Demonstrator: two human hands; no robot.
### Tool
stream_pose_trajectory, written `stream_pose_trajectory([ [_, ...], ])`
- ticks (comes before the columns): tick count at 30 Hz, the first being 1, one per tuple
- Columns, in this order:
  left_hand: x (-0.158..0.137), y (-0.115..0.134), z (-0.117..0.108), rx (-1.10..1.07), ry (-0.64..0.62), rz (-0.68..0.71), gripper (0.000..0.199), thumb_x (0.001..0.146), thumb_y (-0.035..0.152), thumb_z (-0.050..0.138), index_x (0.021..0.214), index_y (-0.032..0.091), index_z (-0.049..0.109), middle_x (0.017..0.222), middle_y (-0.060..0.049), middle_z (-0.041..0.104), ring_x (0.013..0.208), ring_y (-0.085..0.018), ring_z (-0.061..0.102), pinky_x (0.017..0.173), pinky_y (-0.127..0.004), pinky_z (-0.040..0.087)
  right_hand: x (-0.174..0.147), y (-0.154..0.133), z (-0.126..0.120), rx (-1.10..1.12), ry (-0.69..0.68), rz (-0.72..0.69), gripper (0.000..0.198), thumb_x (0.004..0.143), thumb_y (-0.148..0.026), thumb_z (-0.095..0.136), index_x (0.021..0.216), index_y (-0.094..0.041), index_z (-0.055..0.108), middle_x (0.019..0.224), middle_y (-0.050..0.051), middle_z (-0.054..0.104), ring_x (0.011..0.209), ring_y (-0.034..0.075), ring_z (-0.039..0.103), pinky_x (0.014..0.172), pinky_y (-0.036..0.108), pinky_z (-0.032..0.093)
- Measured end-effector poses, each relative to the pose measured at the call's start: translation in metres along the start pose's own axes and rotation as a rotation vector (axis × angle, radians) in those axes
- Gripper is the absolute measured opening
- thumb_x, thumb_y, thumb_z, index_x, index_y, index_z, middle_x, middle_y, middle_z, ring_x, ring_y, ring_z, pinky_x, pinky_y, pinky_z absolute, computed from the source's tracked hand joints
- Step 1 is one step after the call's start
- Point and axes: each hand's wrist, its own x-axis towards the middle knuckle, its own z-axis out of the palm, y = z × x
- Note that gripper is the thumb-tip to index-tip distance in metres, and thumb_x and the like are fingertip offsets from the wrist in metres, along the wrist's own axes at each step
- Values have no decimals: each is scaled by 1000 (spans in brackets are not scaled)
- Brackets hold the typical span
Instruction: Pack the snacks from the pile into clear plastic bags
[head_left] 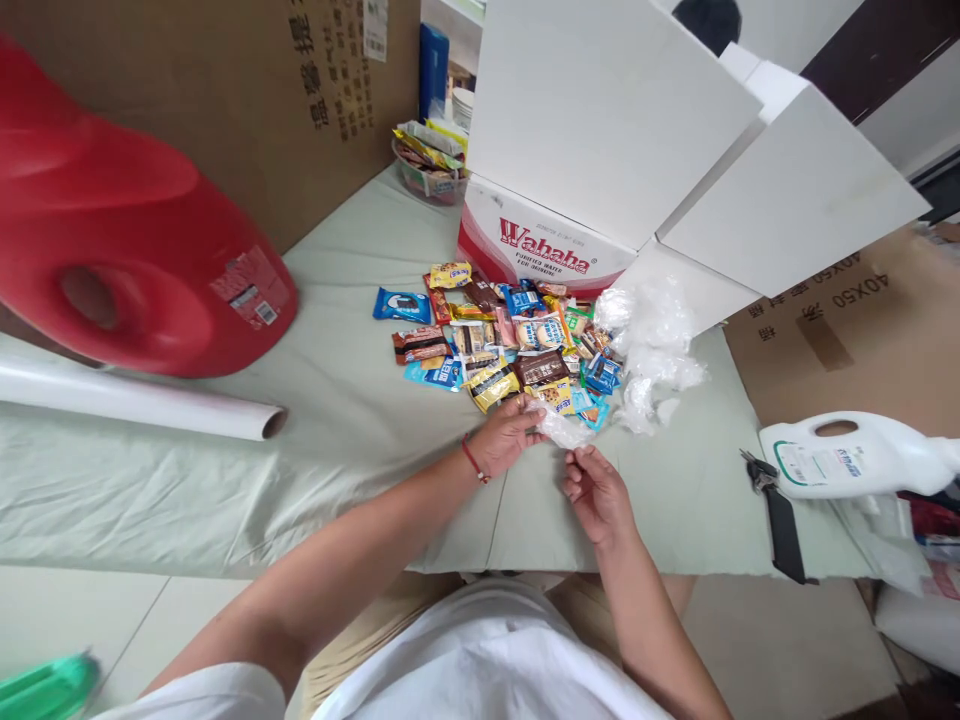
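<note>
My left hand [506,437], with a red cord bracelet at the wrist, pinches a clear plastic bag [564,428] by its left side. At the bag's lower right edge, my right hand [598,490] has its fingers curled, thumb and forefinger together at the plastic. Just beyond both hands lies a pile of small wrapped snacks [540,368] in blue, yellow, brown and red packaging. A heap of crumpled clear plastic bags [651,345] rests right of the pile. The bag looks flat, and its opening cannot be made out.
Behind the snacks stands a white-and-red Wahaha carton [540,240] with raised flaps. A red jug [150,230] and a white roll [135,398] are at left. A tub of packets [429,175] sits behind. At right are a white bottle [832,455] and black-handled snips [784,525].
</note>
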Motion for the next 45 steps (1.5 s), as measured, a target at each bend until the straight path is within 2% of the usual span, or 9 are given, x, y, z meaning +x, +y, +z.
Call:
stream_pose_trajectory([
  [2, 0, -1, 0, 30, -11, 1, 56, 57, 42, 99, 84, 18, 55, 88, -1, 67, 82, -15, 64, 75, -29, 52, -7, 5, -7, -125, 116, -146, 33, 74, -43, 83, 83, -21, 61, 79, 0, 60, 59, 10, 43, 50, 23, 35],
  [5, 1, -5, 1, 104, -54, -7, 58, 56, 47, 98, 81, 17, 56, 81, 0, 65, 77, -16, 62, 71, -29, 51, -17, 0, -11, -500, 248, -642, 24, 86, -44, 74, 95, -22, 66, 92, 3, 62, 78, 17, 55, 67, 30, 47],
  [7, 1, -8, 2, 149, -66, 9, 58, 56, 50, 98, 80, 17, 56, 75, 2, 62, 72, -14, 60, 68, -28, 49, -20, -6, -9, -848, 145, -908, 28, 87, -41, 76, 108, -24, 70, 111, 8, 64, 100, 23, 58, 85, 39, 50],
  [10, 2, -12, 2, 166, -44, 35, 58, 57, 53, 97, 77, 17, 55, 72, 3, 60, 68, -12, 56, 66, -26, 47, -14, -11, -3, -1205, -6, -1045, 20, 92, -33, 72, 111, -27, 74, 114, 9, 68, 108, 27, 55, 94, 45, 46],
  [19, -1, -9, 3, 147, -31, 29, 60, 66, 68, 86, 84, 17, 59, 86, 0, 61, 76, -12, 57, 65, -24, 47, 5, -2, -1, -740, 136, -630, 21, 87, -42, 74, 87, -22, 75, 81, -1, 59, 66, 13, 45, 65, 28, 40],
  [30, 2, -17, -3, 363, -110, 38, 52, 62, 57, 92, 81, 14, 68, 79, -1, 63, 72, -12, 55, 68, -27, 45, -1, 1, 6, -367, 12, -315, 27, 82, -47, 76, 88, -21, 78, 80, 1, 70, 72, 16, 55, 71, 30, 44],
  [33, -3, -15, 1, 365, -151, 10, 56, 68, 64, 86, 85, 15, 65, 83, -2, 64, 76, -14, 59, 71, -29, 47, 0, 1, 6, -352, 14, -323, 26, 81, -46, 77, 91, -23, 79, 85, 2, 72, 76, 17, 58, 74, 31, 45],
  [38, -1, -18, 0, 424, -115, 89, 59, 56, 56, 96, 82, 16, 61, 76, 3, 61, 72, -11, 54, 68, -25, 41, 1, 2, 9, -464, -18, -441, 21, 82, -42, 77, 93, -24, 81, 86, 2, 70, 83, 19, 60, 78, 32, 46],
  [45, 5, -11, -5, 129, 10, 39, 57, 56, 50, 96, 80, 20, 55, 73, 6, 55, 67, -10, 54, 64, -24, 43, 8, -9, -7, -94, 187, -270, 34, 67, -44, 89, 89, -22, 78, 84, 0, 69, 64, 10, 47, 59, 25, 40],
])
